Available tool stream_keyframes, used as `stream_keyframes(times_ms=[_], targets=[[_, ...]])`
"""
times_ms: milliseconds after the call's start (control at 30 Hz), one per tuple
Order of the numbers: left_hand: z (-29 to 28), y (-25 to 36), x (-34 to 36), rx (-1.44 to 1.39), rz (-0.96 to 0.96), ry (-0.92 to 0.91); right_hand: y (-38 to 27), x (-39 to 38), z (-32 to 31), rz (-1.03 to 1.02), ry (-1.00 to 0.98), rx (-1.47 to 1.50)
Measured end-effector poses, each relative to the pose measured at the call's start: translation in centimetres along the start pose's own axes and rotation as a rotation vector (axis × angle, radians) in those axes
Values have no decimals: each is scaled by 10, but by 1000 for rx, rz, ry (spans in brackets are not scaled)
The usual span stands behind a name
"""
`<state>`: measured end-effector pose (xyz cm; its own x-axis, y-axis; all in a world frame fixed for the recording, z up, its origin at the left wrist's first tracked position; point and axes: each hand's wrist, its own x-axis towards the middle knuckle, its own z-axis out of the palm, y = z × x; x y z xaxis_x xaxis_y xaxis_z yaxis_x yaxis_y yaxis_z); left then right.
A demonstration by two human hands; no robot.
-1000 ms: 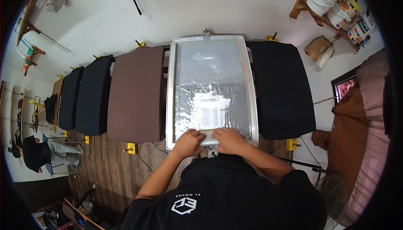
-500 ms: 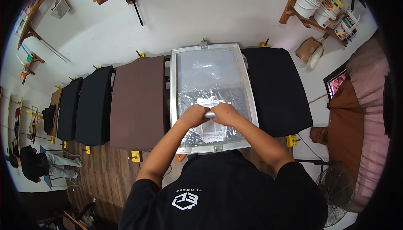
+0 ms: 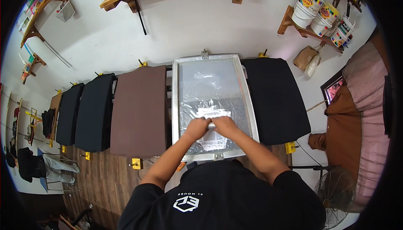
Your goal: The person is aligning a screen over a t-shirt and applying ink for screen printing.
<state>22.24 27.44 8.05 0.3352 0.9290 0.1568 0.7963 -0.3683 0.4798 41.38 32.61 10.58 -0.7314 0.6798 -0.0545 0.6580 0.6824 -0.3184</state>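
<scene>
Head view, the only one; places are given from the framed screen. A pale bar is gripped crosswise over the near half of the framed screen, inside its rim; only a short piece is left uncovered between the hands. Left hand: fingers curled tight around the bar's left part. Right hand: curled likewise around its right part, close beside the left one, knuckles up. The bar's lower edge is hidden by the hands; contact with the mesh seems likely but can't be confirmed. White patches are seen on the framed screen, on both the near and far sides of the grip. A brown-covered board is placed left of the framed screen, a black-covered board right of it; both untouched.

Step, as judged: a squeegee-type pass over the mesh, part-way done. Called for next: even pressure from both hands, the bar guided squarely along the framed screen's length and clear of its side rails. Streaks could be left if one side were pressed harder.
</scene>
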Motion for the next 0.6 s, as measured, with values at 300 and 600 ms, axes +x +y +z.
stream_keyframes(times_ms=[300,600], targets=[[21,52,-65,117,36,54,-30,-70,18,-61,-4,6],[-19,39,-35,-24,-22,-187,-29,-42,-26,-19,-206,-6]])
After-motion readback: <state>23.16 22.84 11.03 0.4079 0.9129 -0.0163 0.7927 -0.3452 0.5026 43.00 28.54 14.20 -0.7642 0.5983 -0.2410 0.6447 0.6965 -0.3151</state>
